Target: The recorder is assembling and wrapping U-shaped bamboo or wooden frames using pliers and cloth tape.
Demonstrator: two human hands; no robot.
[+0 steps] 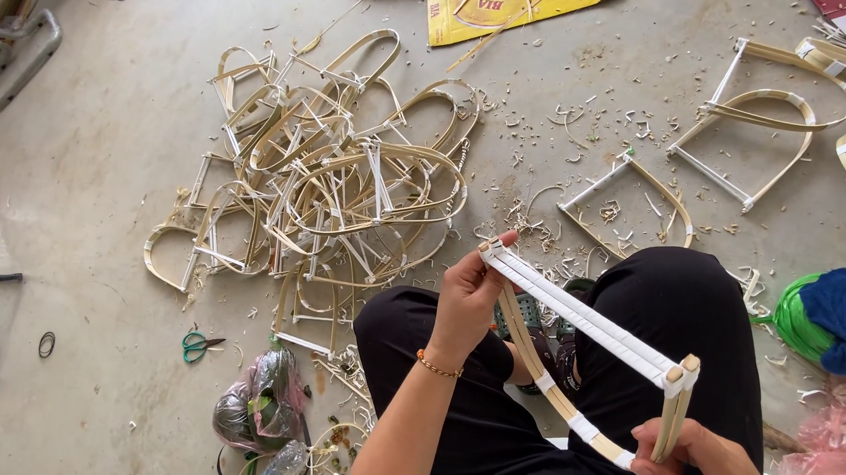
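Note:
I hold a bent bamboo frame [589, 328] over my lap, a curved strip closed by a straight bar wrapped in white tape. My left hand [466, 294] pinches the bar's far end between thumb and fingers. My right hand [712, 473] grips the near corner where the curved strip meets the bar. A gold bracelet sits on my left wrist. My legs in black trousers [673, 311] lie under the frame.
A big heap of finished bamboo frames [319, 177] lies on the concrete floor ahead. More frames [758, 116] lie at the right. Green-handled scissors [199, 345], a plastic bag [256, 403], yellow cardboard [516, 4], green cord with blue cloth [834, 316] and shavings surround me.

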